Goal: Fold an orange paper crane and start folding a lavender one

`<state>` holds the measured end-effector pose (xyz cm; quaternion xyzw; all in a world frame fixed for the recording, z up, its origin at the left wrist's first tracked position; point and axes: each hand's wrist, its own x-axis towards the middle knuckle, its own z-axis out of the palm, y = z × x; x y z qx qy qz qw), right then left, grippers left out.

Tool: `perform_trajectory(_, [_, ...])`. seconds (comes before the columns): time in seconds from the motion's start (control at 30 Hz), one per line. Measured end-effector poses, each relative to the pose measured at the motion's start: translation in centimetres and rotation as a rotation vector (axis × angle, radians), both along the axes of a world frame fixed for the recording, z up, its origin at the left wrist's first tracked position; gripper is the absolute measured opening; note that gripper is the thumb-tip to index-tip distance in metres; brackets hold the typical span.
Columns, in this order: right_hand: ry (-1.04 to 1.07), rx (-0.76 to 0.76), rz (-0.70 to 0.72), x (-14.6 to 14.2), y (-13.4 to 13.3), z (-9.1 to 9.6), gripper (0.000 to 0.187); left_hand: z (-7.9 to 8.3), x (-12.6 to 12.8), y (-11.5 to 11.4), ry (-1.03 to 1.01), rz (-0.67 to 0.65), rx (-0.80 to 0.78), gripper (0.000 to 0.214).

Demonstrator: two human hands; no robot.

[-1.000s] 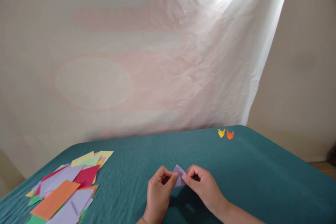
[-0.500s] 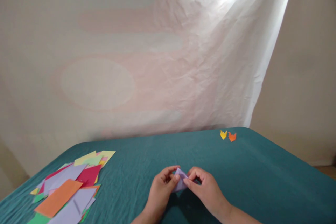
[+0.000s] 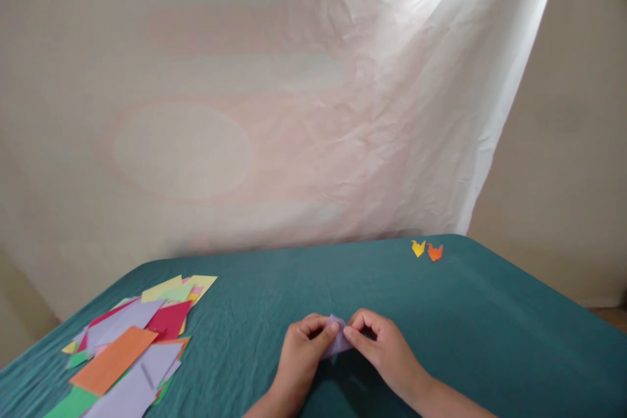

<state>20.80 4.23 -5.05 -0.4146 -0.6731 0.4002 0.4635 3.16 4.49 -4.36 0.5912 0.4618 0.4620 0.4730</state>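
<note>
A small folded piece of purple paper point(image 3: 337, 343) is held just above the table, between my two hands. My left hand point(image 3: 304, 347) pinches its left side, with the thumb pressed on the front face. On the paper's right edge, the thumb and forefinger of my right hand point(image 3: 379, 344) are closed together. The paper's top comes to a point between the fingers; part of it is hidden behind them.
Sheets of coloured paper point(image 3: 113, 360) lie in a loose pile at the left of the green-covered table point(image 3: 255, 300). Toward the back right lie a yellow folded paper figure point(image 3: 418, 249) and an orange one point(image 3: 435, 253). A pale cloth point(image 3: 294, 144) hangs behind the table.
My left thumb has shifted up and right over the purple paper, and less of its peak shows. The view has tilted slightly. Both hands keep their hold.
</note>
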Motion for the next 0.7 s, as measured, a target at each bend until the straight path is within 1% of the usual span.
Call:
perform_trajectory(0.23, [-0.016,0.018,-0.005,-0.02,-0.09,-0.08,0.029,-0.52,-0.09,-0.02,-0.035,-0.014,-0.024,0.031])
perform_trajectory(0.57, [-0.050,0.044,-0.025,-0.13,-0.06,-0.05,0.029,-0.77,-0.05,0.08,0.011,0.016,-0.012,0.034])
perform_trajectory(0.7, [-0.052,0.046,-0.026,-0.23,-0.06,0.03,0.026,-0.60,0.05,-0.06,0.014,0.030,-0.015,0.034])
